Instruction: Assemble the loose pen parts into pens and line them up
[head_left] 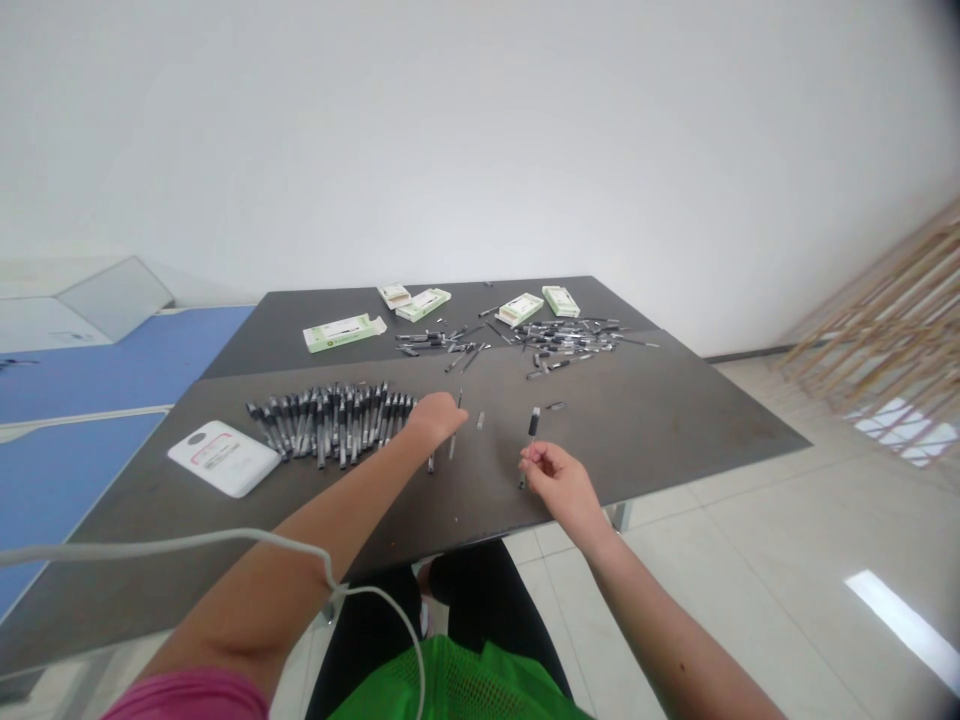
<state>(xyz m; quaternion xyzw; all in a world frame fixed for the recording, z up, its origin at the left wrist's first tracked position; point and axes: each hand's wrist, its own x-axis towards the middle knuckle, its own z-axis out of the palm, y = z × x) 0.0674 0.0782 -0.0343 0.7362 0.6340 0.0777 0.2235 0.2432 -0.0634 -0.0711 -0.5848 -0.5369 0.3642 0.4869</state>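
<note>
My right hand pinches a slim pen upright, with its dark section at the top. My left hand is raised over the dark tabletop, its fingertips at a thin pen refill, which seems held. Beside that hand lies a long fanned row of black pens. A small clear piece and a small dark piece rest between my hands. Farther back is a loose heap of pen parts. Several pale green-and-white boxes, including one, lie near it.
A white flat box with red marks lies at the table's left. A white cable crosses my left forearm. A blue table adjoins on the left, with a tiled floor to the right and a wooden slat frame beyond it.
</note>
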